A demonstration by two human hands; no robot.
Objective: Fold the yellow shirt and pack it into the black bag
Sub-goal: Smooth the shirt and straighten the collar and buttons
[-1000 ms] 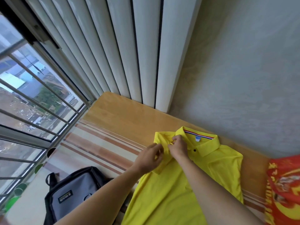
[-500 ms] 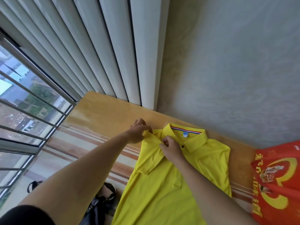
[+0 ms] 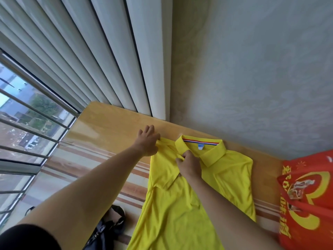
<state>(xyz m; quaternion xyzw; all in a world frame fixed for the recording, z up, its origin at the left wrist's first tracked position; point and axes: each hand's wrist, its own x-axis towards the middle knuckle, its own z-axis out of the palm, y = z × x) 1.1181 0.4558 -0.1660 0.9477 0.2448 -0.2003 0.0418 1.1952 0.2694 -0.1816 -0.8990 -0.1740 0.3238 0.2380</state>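
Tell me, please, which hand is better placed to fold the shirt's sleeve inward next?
Probably the left hand: it already holds the yellow shirt at that shoulder edge, while the right hand pinches the fabric by the collar.

Wooden table (image 3: 111,123) under my arms, striped cloth (image 3: 86,170) covering its near part. Yellow shirt (image 3: 225,177) lies flat on it, collar at 12 o'clock. Red bag (image 3: 310,195) sits at 3 o'clock, black bag (image 3: 108,230) at 7 o'clock, partly behind my arm.
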